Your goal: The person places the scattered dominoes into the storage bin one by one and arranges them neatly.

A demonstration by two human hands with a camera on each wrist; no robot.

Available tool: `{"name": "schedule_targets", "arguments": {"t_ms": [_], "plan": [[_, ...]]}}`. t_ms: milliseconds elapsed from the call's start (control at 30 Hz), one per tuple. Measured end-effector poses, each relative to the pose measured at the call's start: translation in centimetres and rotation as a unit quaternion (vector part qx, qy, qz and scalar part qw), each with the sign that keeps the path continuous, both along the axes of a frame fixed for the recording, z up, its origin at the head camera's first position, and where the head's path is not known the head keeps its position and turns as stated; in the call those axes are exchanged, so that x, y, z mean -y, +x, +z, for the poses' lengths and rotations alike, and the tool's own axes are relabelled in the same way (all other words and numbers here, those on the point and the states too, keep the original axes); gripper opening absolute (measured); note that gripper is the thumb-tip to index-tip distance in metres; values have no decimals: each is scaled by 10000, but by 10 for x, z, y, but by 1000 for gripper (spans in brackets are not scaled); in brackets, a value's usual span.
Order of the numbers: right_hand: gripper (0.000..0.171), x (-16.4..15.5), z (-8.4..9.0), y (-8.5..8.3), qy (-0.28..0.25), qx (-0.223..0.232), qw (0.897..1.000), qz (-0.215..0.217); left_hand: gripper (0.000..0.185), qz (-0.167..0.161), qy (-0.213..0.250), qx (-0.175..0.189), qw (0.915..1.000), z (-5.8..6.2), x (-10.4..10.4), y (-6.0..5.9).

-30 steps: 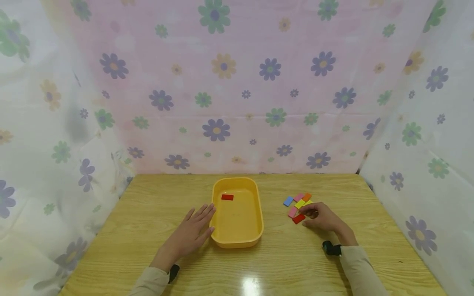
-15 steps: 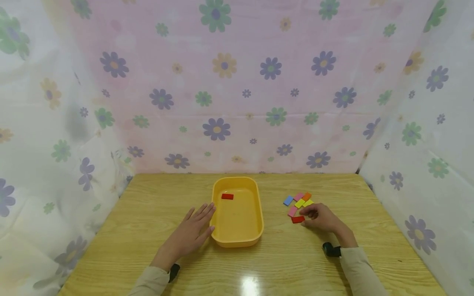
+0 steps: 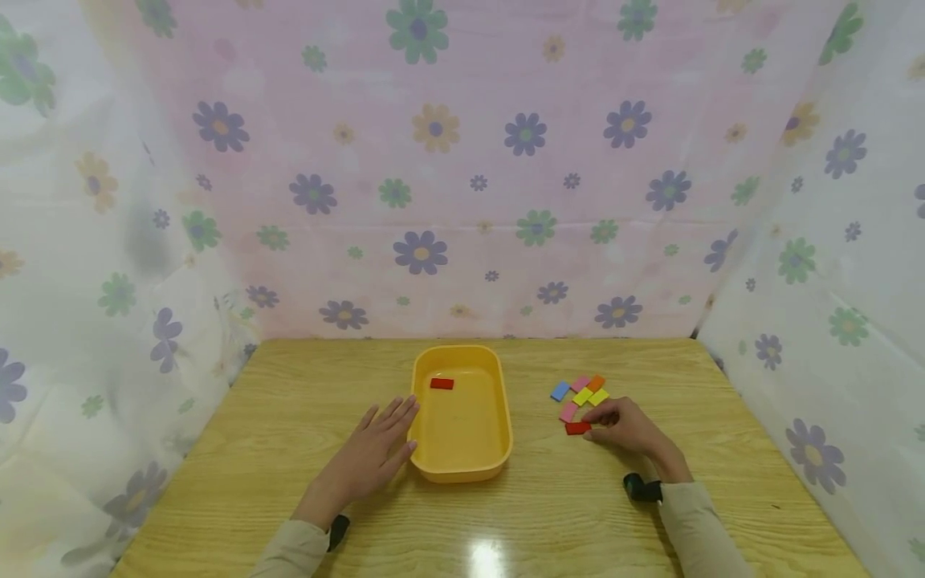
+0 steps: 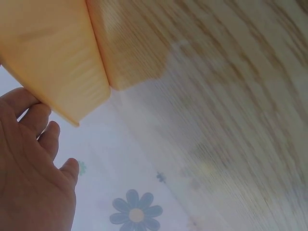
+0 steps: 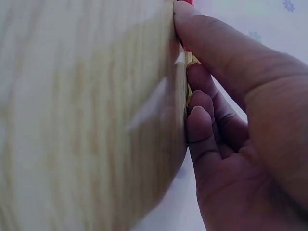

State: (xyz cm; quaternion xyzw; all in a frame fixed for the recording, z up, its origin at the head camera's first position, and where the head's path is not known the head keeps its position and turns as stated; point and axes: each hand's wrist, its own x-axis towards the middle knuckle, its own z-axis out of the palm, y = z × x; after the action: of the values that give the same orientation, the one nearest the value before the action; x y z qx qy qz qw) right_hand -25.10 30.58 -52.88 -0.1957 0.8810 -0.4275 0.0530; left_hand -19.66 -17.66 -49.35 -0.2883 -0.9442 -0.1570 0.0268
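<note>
find the red tile (image 3: 576, 429) flat on the wooden table (image 3: 556, 514), just on the near side of the pink tile (image 3: 568, 412) and well to the right of the yellow tub (image 3: 462, 477). appears pinched at the right end between thumb and forefinger of the right hand (image 3: 627, 425), with the other fingers curled in; cannot judge the firmness of the hold, with only a sliver of red past the thumb in the right wrist view. note the left hand (image 3: 368, 457) with fingers straight and spread at the tub's left rim, curled round nothing. expect something light, thin and stiff, probably wood or plastic, unlikely to bend or break under a pinch. looks smooth and low-edged, so likely to slide along the tabletop sooner than lift. take hold across the narrow width, thumb and forefinger on opposite long edges, or tip up one end first. squeeze lightly, to avoid skidding into the pink tile or the yellow tiles (image 3: 582, 396) beyond. compare with the second red tile (image 3: 442, 384), flat inside the tub toward the far left corner.
</note>
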Motion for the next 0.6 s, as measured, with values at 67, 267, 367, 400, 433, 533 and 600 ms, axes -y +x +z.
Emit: {"name": "schedule_targets", "arguments": {"t_ms": [67,267,367,400,433,533,600], "plan": [[18,1,-1,0,34,7,10000,-37,63,5,-12,11,10000,0,0,0],[18,1,-2,-1,-37,103,9999,-54,62,-2,48,-2,10000,0,0,0],[19,1,-2,-1,-116,97,9999,-41,62,-12,57,-14,10000,-1,0,0],[20,1,-2,-1,-137,78,9999,-53,62,-12,70,-16,10000,-1,0,0],[20,1,-3,-1,-144,55,9998,-82,62,-13,84,-21,10000,-1,0,0],[21,1,-2,0,-229,-24,9996,-138,62,-16,122,-32,9999,-1,0,0],[20,2,-1,1,-285,-77,9994,-152,62,-15,188,-81,9998,-2,0,-1]]}}
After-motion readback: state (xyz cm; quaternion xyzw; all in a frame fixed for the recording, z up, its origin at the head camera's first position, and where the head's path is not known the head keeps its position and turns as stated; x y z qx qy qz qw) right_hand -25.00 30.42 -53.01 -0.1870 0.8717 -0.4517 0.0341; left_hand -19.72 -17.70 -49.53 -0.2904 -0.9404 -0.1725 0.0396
